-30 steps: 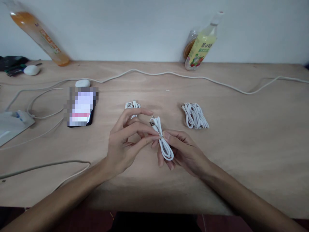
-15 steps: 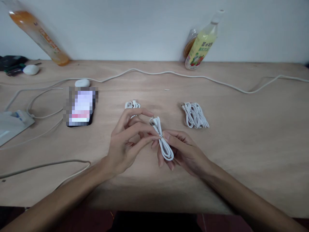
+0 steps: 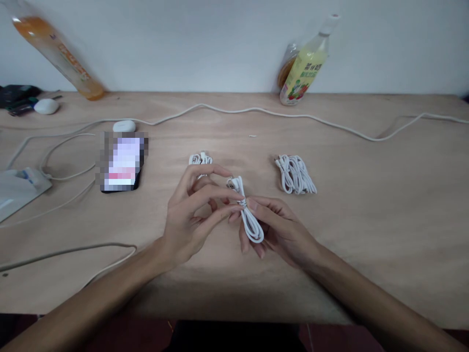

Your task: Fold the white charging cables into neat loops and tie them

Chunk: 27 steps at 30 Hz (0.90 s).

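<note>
A coiled white charging cable [image 3: 252, 226] is held above the table, pinched at its narrow middle, with its plug end pointing up and away from me. My right hand [image 3: 280, 222] grips it from the right, thumb on the middle of the bundle. From the left, the thumb and index finger of my left hand [image 3: 198, 212] close on the same narrow spot, where a thin tie seems to wrap around; its other fingers arch above. Behind my left hand lies another white cable bundle [image 3: 200, 159], partly hidden. Several bundled white cables [image 3: 296, 174] lie together at the right.
A phone [image 3: 122, 164] with a blurred screen lies at the left, a white earbud case [image 3: 124, 126] behind it. A long white cord [image 3: 234, 112] crosses the table's back. An orange drink bottle [image 3: 60, 58] and a yellow drink bottle [image 3: 306, 66] stand by the wall.
My left fingers have shifted slightly around the cable's tied middle. My right hand and the bundle stay almost where they were.
</note>
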Each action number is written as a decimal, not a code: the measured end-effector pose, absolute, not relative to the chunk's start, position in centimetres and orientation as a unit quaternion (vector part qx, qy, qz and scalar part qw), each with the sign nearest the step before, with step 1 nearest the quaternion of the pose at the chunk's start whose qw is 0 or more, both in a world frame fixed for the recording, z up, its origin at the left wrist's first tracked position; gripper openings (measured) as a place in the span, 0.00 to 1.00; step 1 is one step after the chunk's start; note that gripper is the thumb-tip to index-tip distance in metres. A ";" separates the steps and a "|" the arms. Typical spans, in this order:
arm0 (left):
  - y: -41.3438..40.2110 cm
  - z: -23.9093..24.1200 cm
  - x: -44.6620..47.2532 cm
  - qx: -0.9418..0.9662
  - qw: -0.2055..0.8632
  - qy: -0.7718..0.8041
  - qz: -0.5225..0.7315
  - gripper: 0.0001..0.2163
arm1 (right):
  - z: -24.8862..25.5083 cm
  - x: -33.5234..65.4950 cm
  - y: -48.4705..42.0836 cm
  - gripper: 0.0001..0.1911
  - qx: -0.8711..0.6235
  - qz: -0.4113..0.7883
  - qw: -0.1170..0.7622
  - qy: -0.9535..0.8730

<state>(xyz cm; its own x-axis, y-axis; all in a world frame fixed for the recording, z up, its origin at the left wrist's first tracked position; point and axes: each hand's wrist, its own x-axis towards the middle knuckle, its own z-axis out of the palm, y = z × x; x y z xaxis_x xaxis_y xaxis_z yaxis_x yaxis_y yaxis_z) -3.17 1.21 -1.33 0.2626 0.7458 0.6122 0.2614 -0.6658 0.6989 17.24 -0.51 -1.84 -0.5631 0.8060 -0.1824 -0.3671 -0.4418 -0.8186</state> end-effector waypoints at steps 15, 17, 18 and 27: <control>1.2 -1.3 -3.4 0.769 0.219 0.333 0.499 0.04 | -1.9 17.2 -0.5 0.24 -0.304 0.779 0.375 -0.401; 1.2 -1.2 -3.3 0.773 0.212 0.329 0.499 0.04 | -1.9 17.2 -0.5 0.23 -0.304 0.774 0.382 -0.404; 1.2 -1.3 -3.3 0.774 0.210 0.328 0.499 0.04 | -2.0 17.2 -0.5 0.23 -0.303 0.771 0.386 -0.406; 0.9 -1.6 -3.1 0.783 0.170 0.327 0.501 0.05 | -1.8 16.8 -0.8 0.22 -0.310 0.782 0.386 -0.378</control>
<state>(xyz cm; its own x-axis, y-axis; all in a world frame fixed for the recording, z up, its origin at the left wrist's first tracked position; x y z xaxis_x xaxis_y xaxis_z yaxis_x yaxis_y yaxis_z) -3.05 0.87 -1.56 0.2839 0.6823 0.6737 0.3420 -0.7285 0.5936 16.80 -0.78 -1.77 -0.5094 0.8388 -0.1923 -0.3700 -0.4153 -0.8311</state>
